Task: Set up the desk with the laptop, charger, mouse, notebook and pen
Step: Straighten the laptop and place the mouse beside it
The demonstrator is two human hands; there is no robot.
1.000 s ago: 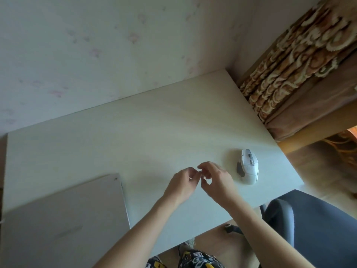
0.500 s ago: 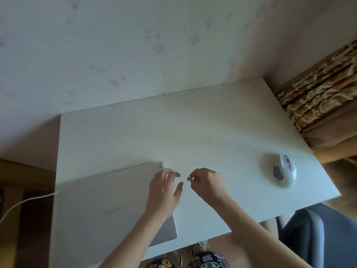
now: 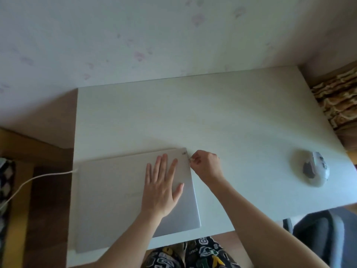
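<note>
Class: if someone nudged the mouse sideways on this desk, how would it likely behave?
The mouse looks low and broad, so it should slide, not tip. The desk looks smooth and flat, so probably little resistance. It seems small, likely light.

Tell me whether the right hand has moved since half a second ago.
Yes. The right hand has closed in leftward on the closed laptop; its pinched fingertips now meet the laptop's right edge, where before a gap of bare desk separated them.

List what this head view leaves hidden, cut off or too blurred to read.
- Tiny item pinched in the right hand at the laptop edge: too small, fingers cover it.
- White cable: runs off the left edge; far end unseen.
- Mouse: motion-blurred, buttons unreadable.
- Laptop logo: too faint, partly under the left hand.
- Notebook, pen: not in view.
</note>
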